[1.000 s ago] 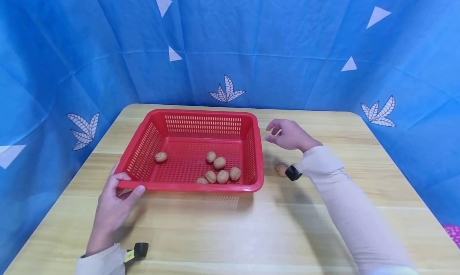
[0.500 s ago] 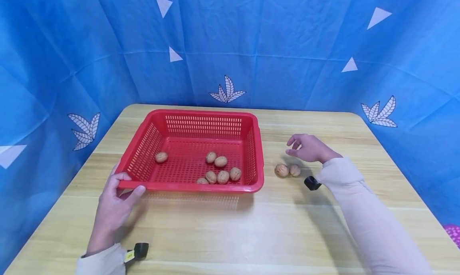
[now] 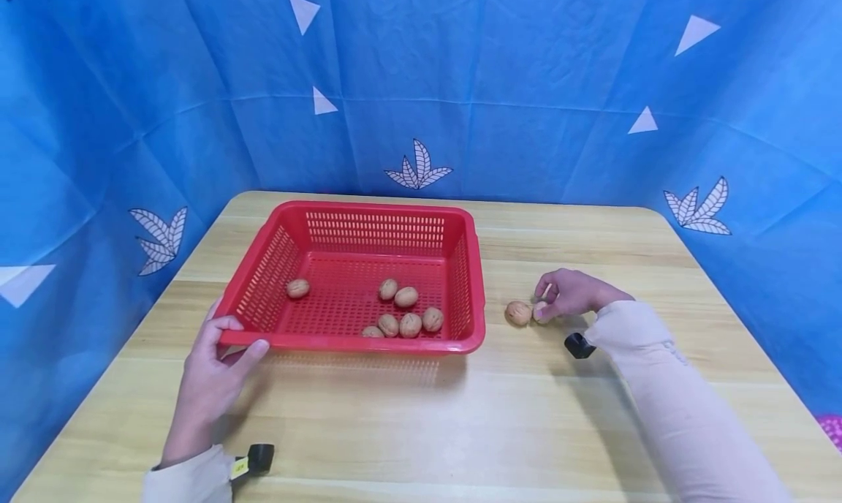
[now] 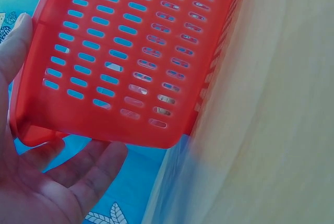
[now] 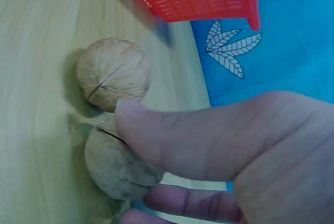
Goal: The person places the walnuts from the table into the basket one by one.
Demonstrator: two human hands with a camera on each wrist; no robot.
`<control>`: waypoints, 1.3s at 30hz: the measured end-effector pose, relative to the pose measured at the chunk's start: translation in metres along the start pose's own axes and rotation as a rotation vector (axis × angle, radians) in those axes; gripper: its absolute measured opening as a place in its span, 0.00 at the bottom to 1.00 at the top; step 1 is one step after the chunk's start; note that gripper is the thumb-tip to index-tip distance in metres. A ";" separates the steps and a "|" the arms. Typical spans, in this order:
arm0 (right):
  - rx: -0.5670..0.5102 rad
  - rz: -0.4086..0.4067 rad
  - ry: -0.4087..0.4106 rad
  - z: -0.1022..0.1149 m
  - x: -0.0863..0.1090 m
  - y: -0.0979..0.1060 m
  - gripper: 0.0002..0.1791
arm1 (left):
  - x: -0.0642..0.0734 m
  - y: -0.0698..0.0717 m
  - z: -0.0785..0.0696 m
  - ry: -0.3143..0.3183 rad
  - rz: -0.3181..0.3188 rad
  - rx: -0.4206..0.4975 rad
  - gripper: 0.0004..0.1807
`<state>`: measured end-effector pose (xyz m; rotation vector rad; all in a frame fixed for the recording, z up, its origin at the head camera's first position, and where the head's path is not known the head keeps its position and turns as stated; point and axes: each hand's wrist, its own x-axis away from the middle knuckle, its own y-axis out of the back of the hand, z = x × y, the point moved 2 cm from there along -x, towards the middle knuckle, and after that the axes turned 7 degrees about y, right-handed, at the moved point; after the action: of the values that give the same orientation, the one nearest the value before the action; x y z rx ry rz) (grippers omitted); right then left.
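A red plastic basket (image 3: 368, 342) with slotted walls stands on the table, several walnuts (image 3: 411, 325) lying in it. My left hand (image 3: 213, 386) grips its near left corner, thumb over the rim and fingers along the side. To the right of the basket, my right hand (image 3: 572, 292) pinches a walnut (image 5: 122, 164) between thumb and fingers at the tabletop. Another walnut (image 5: 112, 72) lies right beside it on the basket side, held by nothing. Part of the pinched walnut is hidden behind the thumb.
A pale wooden table (image 3: 421, 430) lies under everything. Blue cloth (image 3: 526, 86) with leaf and triangle prints hangs behind it and at both sides. A small black device (image 3: 579, 346) sits at the right wrist, another (image 3: 261, 458) at the left.
My right hand has moved from near the basket's right wall rightward and down to the two loose walnuts, and now pinches the right one. The left hand keeps its grip on the basket.
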<state>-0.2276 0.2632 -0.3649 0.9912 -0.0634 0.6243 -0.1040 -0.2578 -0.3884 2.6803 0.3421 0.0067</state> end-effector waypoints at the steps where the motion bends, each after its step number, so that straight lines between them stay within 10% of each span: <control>1: -0.009 0.003 0.000 -0.001 0.000 -0.001 0.21 | 0.000 0.000 0.000 -0.002 0.000 0.000 0.25; 39: 0.078 -0.247 0.058 0.041 0.000 0.042 0.20 | 0.001 0.001 -0.001 0.016 0.018 -0.010 0.26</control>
<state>-0.2398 0.2468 -0.3095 1.0367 0.1343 0.4305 -0.1025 -0.2585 -0.3872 2.6745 0.3221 0.0358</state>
